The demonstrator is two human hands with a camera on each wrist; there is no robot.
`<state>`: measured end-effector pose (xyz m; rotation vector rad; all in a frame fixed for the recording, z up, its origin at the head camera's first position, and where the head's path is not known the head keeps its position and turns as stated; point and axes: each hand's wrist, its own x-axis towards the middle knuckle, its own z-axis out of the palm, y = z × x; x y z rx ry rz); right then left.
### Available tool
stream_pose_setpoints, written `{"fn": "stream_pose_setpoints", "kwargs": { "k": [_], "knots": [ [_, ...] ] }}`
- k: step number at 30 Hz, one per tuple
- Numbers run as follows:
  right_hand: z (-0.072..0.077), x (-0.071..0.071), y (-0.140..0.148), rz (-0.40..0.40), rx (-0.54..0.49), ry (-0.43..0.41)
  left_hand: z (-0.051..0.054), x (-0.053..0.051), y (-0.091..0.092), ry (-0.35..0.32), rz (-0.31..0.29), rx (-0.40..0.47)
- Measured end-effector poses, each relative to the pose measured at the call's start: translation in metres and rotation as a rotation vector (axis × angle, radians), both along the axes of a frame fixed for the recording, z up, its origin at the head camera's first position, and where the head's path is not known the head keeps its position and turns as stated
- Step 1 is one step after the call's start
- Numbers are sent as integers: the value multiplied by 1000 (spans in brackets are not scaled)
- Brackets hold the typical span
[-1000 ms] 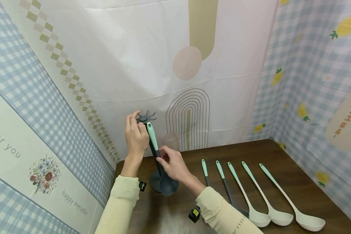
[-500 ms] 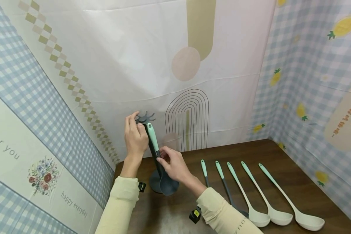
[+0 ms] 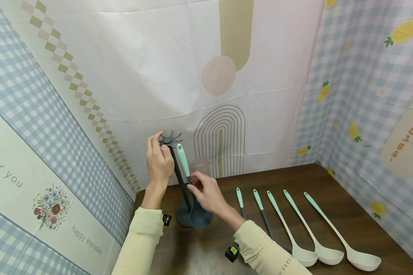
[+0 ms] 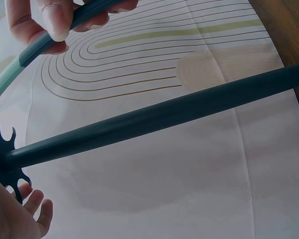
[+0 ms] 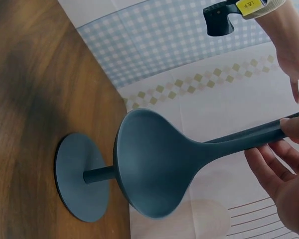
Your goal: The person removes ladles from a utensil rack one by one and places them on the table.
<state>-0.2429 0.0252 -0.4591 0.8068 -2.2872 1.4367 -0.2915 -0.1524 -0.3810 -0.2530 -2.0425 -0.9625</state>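
My right hand [image 3: 208,194] pinches a dark ladle with a mint handle end [image 3: 183,160] by its grey-blue shaft. The ladle stands nearly upright, bowl down; the right wrist view shows the hollow of its bowl [image 5: 152,164]. Just left of it rises a dark utensil stand [image 3: 179,172] with a round base [image 5: 79,177] and a crown of curved hooks [image 4: 9,164] at the top. Between the ladle's handle and the pole there is a narrow gap. My left hand [image 3: 160,162] holds the stand by its hook crown; its grip is partly hidden.
On the brown table [image 3: 220,244] to the right lie several mint-handled utensils. Three are cream ladles [image 3: 365,261]; a dark-shafted one [image 3: 263,214] and another mint handle [image 3: 239,196] are partly covered by my right sleeve. Patterned cloth walls [image 3: 141,76] stand behind and at both sides.
The ladle in my right hand has shifted slightly right, away from the pole, so more of the pole shows. My left hand has stayed on the stand's top.
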Motion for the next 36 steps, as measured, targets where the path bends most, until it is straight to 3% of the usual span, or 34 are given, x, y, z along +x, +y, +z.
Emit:
{"fn": "stream_pose_setpoints", "kwargs": {
  "k": [23,36],
  "knots": [
    [-18,-10,15,-94,-21,-13,-1,-1,0,14,-4,-3],
    [-42,-17,26,-132,-47,-76,-1,0,1,18,-6,5]
  ]
}}
